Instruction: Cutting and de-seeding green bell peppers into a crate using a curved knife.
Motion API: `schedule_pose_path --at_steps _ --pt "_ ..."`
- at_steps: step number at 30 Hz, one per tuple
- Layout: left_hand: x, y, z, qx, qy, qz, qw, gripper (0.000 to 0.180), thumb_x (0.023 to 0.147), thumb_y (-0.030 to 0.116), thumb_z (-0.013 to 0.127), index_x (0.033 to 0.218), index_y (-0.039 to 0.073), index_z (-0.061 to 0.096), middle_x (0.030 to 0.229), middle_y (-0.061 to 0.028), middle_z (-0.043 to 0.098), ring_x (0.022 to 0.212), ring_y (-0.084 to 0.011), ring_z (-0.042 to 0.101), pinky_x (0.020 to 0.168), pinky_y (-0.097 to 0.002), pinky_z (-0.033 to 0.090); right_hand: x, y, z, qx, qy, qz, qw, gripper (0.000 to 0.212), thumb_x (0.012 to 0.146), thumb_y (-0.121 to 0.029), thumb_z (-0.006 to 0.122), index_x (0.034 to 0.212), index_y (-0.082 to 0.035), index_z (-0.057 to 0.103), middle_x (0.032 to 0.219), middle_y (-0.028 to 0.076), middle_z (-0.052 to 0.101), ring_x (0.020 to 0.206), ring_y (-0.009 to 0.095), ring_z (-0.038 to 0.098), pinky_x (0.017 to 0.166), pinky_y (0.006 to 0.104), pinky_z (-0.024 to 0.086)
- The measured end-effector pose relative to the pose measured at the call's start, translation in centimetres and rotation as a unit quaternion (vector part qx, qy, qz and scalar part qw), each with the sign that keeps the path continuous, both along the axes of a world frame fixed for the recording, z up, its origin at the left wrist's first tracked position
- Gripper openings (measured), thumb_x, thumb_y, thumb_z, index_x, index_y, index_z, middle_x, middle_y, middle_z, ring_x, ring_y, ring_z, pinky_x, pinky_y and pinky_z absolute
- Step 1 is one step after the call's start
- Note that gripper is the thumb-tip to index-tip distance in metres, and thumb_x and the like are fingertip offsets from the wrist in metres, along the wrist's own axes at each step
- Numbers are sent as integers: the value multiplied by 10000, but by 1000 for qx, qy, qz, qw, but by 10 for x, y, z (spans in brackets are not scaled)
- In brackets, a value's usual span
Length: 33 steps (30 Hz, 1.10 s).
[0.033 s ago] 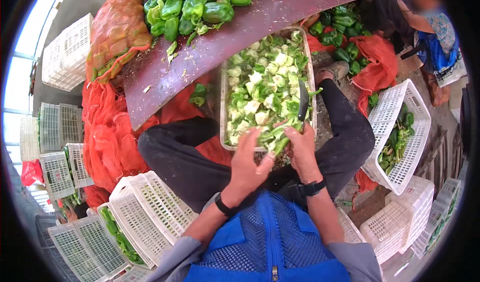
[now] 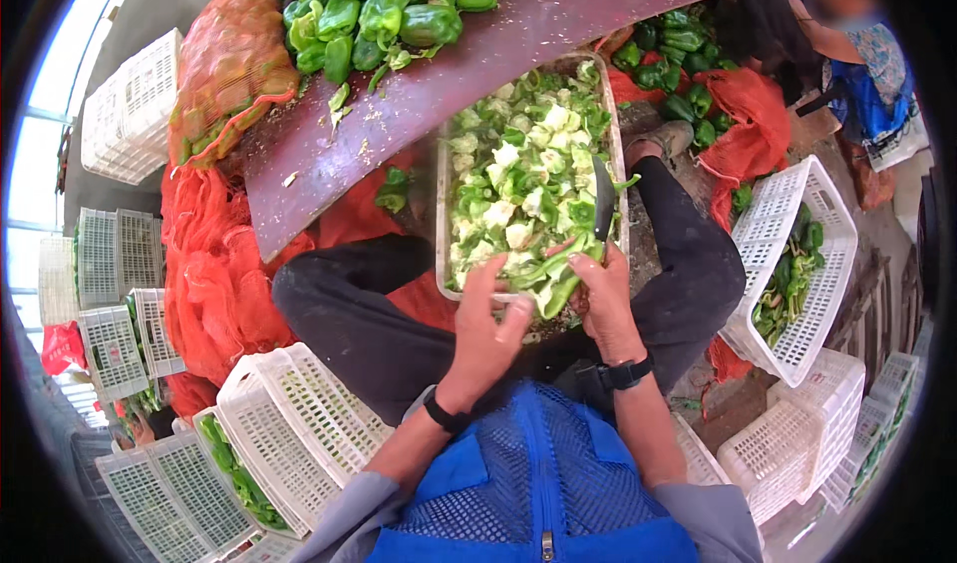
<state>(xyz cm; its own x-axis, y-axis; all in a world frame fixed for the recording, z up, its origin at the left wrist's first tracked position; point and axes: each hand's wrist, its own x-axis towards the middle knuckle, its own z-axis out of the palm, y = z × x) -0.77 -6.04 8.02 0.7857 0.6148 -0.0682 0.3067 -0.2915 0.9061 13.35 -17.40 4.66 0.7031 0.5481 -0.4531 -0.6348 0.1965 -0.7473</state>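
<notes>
The left hand [image 2: 483, 334], fingers apart, hangs at nine o'clock of a cut pepper [image 2: 561, 292] clamped in the fingers of the right hand [image 2: 608, 309]. A dark knife [image 2: 604, 204] points to twelve over a tray [image 2: 442, 204]; farther, at eleven, lie whole peppers [image 2: 384, 12].

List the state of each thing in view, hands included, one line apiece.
Green pepper: cut open, held
Knife: blade bare, over the tray
Right hand: closed on green pepper and knife
Left hand: fingers parted, near the green pepper
Tray: full of cut pieces
Board: littered with scraps
Pepper heap: piled on the board
Mesh sack: bulging
</notes>
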Motion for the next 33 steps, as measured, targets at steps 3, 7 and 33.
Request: schedule_pose_path --at_steps 3,7,33 --pt "-5 16 -22 -436 -38 22 899 560 1126 401 490 1521 4 488 1396 -154 603 1182 -264 662 980 -408 572 4 -5 0 32 -32 76 996 259 935 -157 640 1142 -3 655 997 94 761 584 48 604 474 191 436" --pt "-4 7 -26 -595 -72 -45 799 542 1134 409 464 1520 29 494 1338 -121 656 1135 -265 699 926 -434 629 0 3 7 22 -65 124 990 250 934 -161 690 1133 -12 672 1014 87 762 628 54 618 516 193 462" --pt "-12 6 -73 -568 -160 134 796 483 1083 282 628 1495 60 508 1325 -84 660 1165 -215 662 994 -432 571 -58 18 -29 -149 -191 71 968 109 896 -42 728 850 -13 634 664 5 622 570 62 582 510 282 456"
